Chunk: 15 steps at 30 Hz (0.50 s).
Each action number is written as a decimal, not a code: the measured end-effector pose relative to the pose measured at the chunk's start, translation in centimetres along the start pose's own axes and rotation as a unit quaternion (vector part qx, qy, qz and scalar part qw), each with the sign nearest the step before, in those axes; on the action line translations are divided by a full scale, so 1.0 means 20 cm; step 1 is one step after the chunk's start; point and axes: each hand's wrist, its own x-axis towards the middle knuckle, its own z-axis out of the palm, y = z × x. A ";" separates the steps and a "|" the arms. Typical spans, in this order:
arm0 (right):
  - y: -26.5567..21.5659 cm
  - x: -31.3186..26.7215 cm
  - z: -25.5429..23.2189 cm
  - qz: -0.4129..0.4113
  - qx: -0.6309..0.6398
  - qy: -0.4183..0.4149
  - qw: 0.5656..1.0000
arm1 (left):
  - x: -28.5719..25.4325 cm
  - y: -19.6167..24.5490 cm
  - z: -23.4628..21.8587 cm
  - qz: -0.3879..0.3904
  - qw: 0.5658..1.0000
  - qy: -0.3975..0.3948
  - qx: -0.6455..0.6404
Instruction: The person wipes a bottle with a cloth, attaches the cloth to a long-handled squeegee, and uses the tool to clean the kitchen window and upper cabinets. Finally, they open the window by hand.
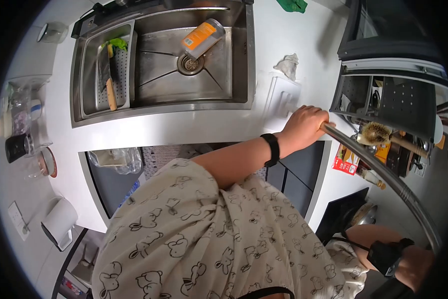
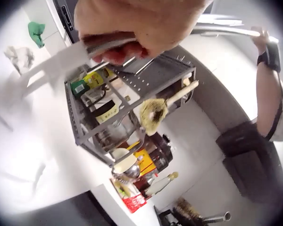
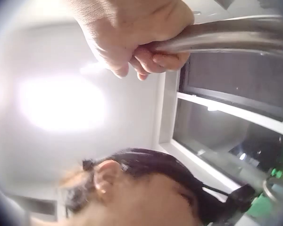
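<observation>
White kitchen surface with the sink (image 1: 164,60) below me; I've got a long metal bar (image 1: 383,174) in both grips. My left hand (image 1: 306,124) wraps its far end, my right hand (image 1: 416,264) its near end, axis running diagonally between them.

A white countertop (image 1: 184,130) carries a steel sink (image 1: 244,55) set well beyond the left hand (image 1: 306,124). Just past that hand lie a white board (image 1: 283,97) and a crumpled cloth (image 1: 287,65); farther off sits a green rag (image 1: 292,5). A dark dish rack (image 1: 383,99) stands to the hand's right. A paper towel roll (image 1: 59,219) rests far across to its left.
</observation>
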 end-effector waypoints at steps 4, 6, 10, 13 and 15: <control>0.09 0.07 -0.01 -0.037 -0.009 0.015 0.999 | 0.19 0.29 -0.12 0.044 0.970 -0.150 -0.187; 0.15 0.08 -0.01 -0.033 0.007 -0.004 0.999 | 0.26 0.35 -0.13 0.064 0.964 -0.199 -0.167; 0.31 0.11 0.00 -0.023 0.037 -0.031 0.999 | 0.24 0.30 -0.07 0.099 0.988 -0.067 -0.099; 0.42 0.13 0.01 -0.011 0.059 -0.055 0.997 | 0.25 0.25 -0.05 0.101 0.989 -0.028 -0.102; 0.47 0.14 0.03 -0.004 0.071 -0.068 0.995 | 0.25 0.25 -0.04 0.098 0.988 -0.001 -0.117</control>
